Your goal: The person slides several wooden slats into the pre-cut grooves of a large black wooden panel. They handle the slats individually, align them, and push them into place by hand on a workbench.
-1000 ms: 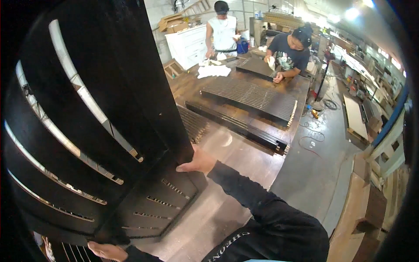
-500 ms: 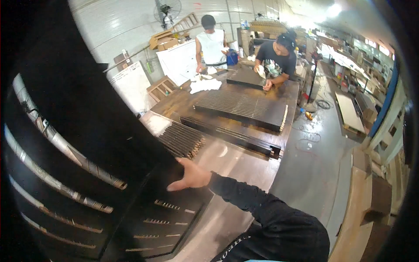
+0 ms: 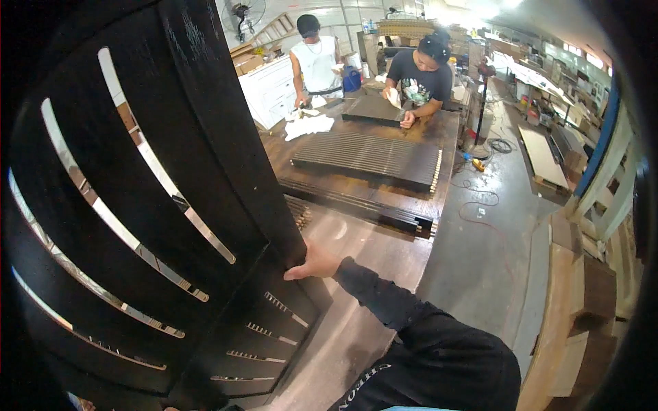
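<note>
A large black slatted panel (image 3: pixel 226 198) with long slots through it stands tilted and fills the left of the view. My right hand (image 3: pixel 317 262) is closed on its right edge, thumb on the near face, fingers partly hidden behind it. The dark sleeve of that arm reaches in from the lower right. I cannot see my left hand. Just beyond the panel, the worktable (image 3: pixel 349 240) carries a bundle of long black rails (image 3: pixel 356 207) and a row of dark slats (image 3: pixel 370 161) laid side by side. The panel covers part of some shorter slats (image 3: pixel 299 212).
Across the table one person (image 3: pixel 421 75) wipes a dark board (image 3: pixel 373 109) with a cloth; another person (image 3: pixel 319 61) stands beside white rags (image 3: pixel 308 125). Cables (image 3: pixel 480 205) lie on the floor to the right, near stacked wooden boards (image 3: pixel 569 288). A white cabinet (image 3: pixel 269 89) stands behind.
The black panel has swung, showing more of its slotted face. My right hand stays on its edge and has moved slightly right and up. The view of the table has shifted a little.
</note>
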`<state>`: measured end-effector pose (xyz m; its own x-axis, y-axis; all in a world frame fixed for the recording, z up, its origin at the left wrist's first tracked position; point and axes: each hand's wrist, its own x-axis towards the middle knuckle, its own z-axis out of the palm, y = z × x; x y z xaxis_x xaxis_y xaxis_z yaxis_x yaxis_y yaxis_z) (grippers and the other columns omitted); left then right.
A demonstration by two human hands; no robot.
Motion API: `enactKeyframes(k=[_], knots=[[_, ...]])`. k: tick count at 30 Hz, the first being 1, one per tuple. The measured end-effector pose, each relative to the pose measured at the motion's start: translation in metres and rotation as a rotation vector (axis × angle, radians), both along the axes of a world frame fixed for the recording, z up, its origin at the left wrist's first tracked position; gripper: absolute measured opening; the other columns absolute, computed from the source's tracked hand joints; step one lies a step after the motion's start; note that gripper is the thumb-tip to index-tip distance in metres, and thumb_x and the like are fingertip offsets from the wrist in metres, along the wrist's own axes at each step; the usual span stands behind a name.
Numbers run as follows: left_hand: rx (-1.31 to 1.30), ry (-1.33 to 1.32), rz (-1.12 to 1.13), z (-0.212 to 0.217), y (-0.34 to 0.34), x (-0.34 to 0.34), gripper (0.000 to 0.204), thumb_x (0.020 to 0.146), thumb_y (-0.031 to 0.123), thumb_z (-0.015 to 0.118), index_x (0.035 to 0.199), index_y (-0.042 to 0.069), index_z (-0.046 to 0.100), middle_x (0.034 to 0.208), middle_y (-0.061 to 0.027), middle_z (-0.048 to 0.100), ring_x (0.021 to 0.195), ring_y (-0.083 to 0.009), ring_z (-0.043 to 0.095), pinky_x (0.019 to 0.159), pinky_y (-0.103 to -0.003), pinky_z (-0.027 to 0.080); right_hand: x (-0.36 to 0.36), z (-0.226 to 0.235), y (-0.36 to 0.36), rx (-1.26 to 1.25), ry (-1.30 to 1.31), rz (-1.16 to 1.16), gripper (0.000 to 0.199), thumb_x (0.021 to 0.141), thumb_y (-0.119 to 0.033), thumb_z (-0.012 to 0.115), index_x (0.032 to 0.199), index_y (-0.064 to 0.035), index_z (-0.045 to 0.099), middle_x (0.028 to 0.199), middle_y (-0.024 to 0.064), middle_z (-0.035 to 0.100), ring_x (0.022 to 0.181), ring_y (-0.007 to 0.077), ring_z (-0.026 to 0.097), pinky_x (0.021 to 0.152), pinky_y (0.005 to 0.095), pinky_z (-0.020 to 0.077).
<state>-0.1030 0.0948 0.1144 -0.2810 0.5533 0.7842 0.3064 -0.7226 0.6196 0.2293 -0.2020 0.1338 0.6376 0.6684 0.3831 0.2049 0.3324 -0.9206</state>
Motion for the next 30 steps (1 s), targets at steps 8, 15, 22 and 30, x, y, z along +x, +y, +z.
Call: enactKeyframes(k=[8,15,22,30], knots=[[-0.237,-0.018,-0.013,0.053,-0.093,0.002,0.068,0.089,0.047,0.044,0.124,-0.010,0.038,0.120,-0.0311,0.045,0.109,-0.0356,0.046,0.093,-0.038,0.036,-0.007,0.001,-0.003,-0.123,-0.022,0.004,0.067,0.061,-0.018,0.079,0.118,-0.0020,0.048,0.106,0.0061,0.058,0.096,0.0136,0.052,0.086,0.0282,0.0411],[-0.061,-0.103,-0.013,0.039,-0.021,-0.058,0.070,0.091,0.053,0.027,0.116,-0.010,0.046,0.115,-0.0299,0.048,0.095,-0.0378,0.048,0.087,-0.043,0.038,-0.065,0.065,0.026,0.093,-0.367,0.041,0.060,0.064,-0.022,0.077,0.113,0.0005,0.050,0.103,0.0125,0.059,0.093,0.0176,0.054,0.085,0.0276,0.0418],[-0.065,0.076,-0.003,0.027,-0.016,-0.072,0.059,0.094,0.047,0.025,0.100,-0.007,0.050,0.098,-0.0249,0.051,0.079,-0.0327,0.047,0.076,-0.044,0.037,-0.074,0.064,0.022,0.035,-0.430,-0.141,0.064,0.065,-0.025,0.077,0.115,0.0024,0.048,0.105,0.0146,0.057,0.097,0.0200,0.053,0.087,0.0282,0.0401],[0.111,0.094,-0.180,0.048,-0.075,0.032,0.050,0.096,0.039,0.031,0.097,-0.008,0.049,0.087,-0.0201,0.052,0.071,-0.0259,0.045,0.070,-0.039,0.038,-0.011,-0.014,-0.045,0.003,-0.047,-0.137,0.066,0.062,-0.015,0.079,0.119,-0.0035,0.048,0.108,0.0055,0.058,0.100,0.0151,0.050,0.089,0.0299,0.0390]])
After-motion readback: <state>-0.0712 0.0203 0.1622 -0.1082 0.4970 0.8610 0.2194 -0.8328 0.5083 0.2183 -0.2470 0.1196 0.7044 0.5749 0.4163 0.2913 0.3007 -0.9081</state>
